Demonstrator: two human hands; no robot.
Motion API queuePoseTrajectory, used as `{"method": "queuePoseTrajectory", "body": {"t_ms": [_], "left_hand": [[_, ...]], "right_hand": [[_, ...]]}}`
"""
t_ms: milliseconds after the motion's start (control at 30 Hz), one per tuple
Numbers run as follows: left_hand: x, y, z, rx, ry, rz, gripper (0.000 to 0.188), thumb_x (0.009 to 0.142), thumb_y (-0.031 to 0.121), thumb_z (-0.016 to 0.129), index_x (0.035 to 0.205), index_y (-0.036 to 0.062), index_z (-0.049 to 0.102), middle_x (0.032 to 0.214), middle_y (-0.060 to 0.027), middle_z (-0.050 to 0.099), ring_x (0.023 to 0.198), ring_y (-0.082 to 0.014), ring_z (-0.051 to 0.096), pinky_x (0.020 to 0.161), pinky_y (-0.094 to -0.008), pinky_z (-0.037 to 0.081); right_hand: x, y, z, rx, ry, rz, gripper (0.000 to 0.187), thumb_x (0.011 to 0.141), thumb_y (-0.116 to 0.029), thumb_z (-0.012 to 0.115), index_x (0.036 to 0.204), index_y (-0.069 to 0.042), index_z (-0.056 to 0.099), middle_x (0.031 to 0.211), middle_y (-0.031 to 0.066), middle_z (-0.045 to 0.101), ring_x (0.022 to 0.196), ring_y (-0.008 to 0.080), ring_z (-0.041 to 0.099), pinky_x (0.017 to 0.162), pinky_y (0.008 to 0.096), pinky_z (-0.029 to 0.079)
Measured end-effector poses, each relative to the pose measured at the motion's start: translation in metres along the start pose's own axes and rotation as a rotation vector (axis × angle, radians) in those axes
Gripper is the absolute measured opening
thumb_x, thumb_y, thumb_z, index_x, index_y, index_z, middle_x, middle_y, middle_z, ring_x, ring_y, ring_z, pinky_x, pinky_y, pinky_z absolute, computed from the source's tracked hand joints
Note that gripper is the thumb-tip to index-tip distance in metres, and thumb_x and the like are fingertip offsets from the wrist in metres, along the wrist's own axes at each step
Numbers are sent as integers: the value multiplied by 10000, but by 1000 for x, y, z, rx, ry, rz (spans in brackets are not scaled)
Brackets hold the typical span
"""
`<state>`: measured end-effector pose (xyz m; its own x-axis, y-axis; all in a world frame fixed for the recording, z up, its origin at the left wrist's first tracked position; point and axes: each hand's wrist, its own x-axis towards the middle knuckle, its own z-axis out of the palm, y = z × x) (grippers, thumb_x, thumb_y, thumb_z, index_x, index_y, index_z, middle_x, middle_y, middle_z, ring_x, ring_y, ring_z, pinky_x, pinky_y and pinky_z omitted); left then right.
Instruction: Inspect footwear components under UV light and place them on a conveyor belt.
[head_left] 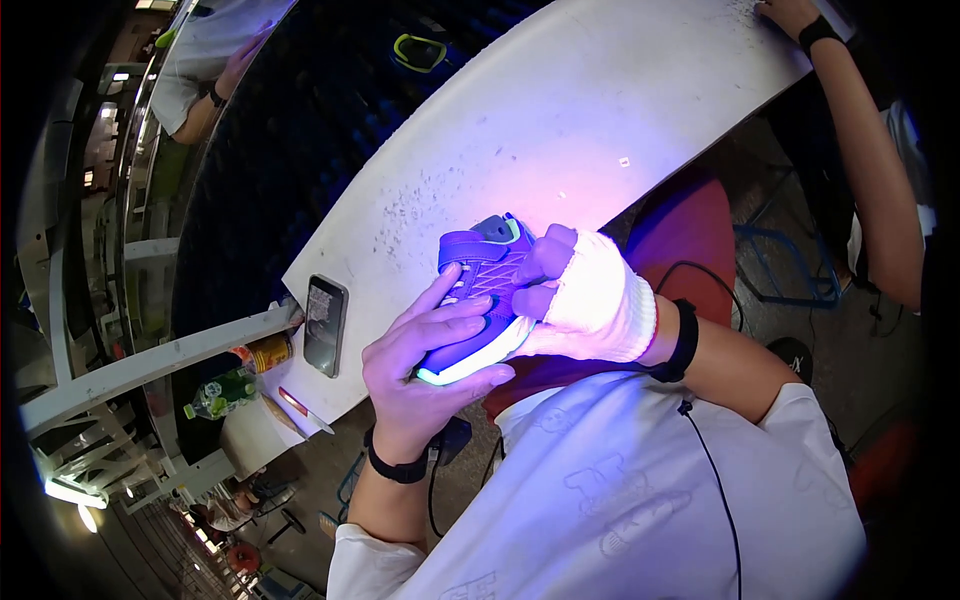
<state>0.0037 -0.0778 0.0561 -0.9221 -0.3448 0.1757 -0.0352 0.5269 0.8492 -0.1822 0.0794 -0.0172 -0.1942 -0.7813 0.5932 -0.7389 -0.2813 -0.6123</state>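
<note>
Near the white table's edge, a child-size sneaker (490, 272) with crossed laces and a strap is held between my two hands, tinted purple by a bluish light. Its pale sole edge (485, 358) glows bright. My left hand (420, 350) is bare and wraps round the toe end, fingers across the top and thumb by the sole. My right hand (585, 290) wears a white glove with bare fingertips. Those fingers are curled against the shoe's side by the laces, and they partly hide it. Whether they pinch something small cannot be made out.
A phone (325, 325) lies on the white table (470, 150) left of my hands. Beyond its edge are a green-tinted bottle (222, 393), a can (268, 353) and a dark strip carrying a yellow-green-rimmed item (420, 53). Other people's arms (865, 130) appear at both sides. A red stool (700, 235) stands right.
</note>
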Motion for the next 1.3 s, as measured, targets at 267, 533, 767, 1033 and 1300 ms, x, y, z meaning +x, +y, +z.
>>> {"method": "queuePoseTrajectory", "body": {"t_ms": [267, 533, 767, 1033, 1300], "left_hand": [[-35, -32, -19, -139, 16, -25, 436, 767, 84, 940, 1152, 17, 748, 1243, -240, 783, 1383, -399, 645, 1215, -543, 450], [-26, -21, -8, 42, 24, -533, 965, 789, 235, 952, 1583, -7, 460, 1346, -239, 718, 1224, -290, 736, 1054, -389, 570], [-18, -8, -8, 99, -15, -521, 998, 750, 205, 993, 1586, -12, 493, 1313, -211, 734, 1197, -267, 746, 1038, -355, 571], [2, -2, 24, 123, -121, 39, 780, 879, -31, 764, 1603, -7, 474, 1599, -235, 561, 1486, -405, 543, 1235, -474, 434], [-19, -42, 96, -84, 238, 56, 439, 737, 8, 894, 1099, 19, 645, 1063, -146, 672, 957, -326, 648, 840, -410, 535]], "right_hand": [[0, 19, 42, 55, 60, -55, 533, 680, -466, 905, 878, -46, 642, 1244, 186, 680, 1107, 421, 663, 958, 570, 562], [-2, 12, 65, -81, 53, -132, 385, 727, -370, 850, 907, -103, 640, 1252, 157, 666, 1126, 371, 644, 977, 537, 558], [-22, 9, 71, -101, 162, -104, 475, 724, -337, 896, 1016, -112, 598, 1295, 140, 636, 1190, 354, 628, 1031, 537, 538], [-7, -26, -20, 213, 217, 92, 700, 741, -344, 993, 1285, -92, 633, 1352, 163, 659, 1268, 391, 655, 1045, 481, 550], [-3, -33, -51, 159, 18, 194, 594, 740, -343, 989, 1218, -96, 739, 1189, 113, 765, 1098, 310, 761, 910, 405, 607]]}}
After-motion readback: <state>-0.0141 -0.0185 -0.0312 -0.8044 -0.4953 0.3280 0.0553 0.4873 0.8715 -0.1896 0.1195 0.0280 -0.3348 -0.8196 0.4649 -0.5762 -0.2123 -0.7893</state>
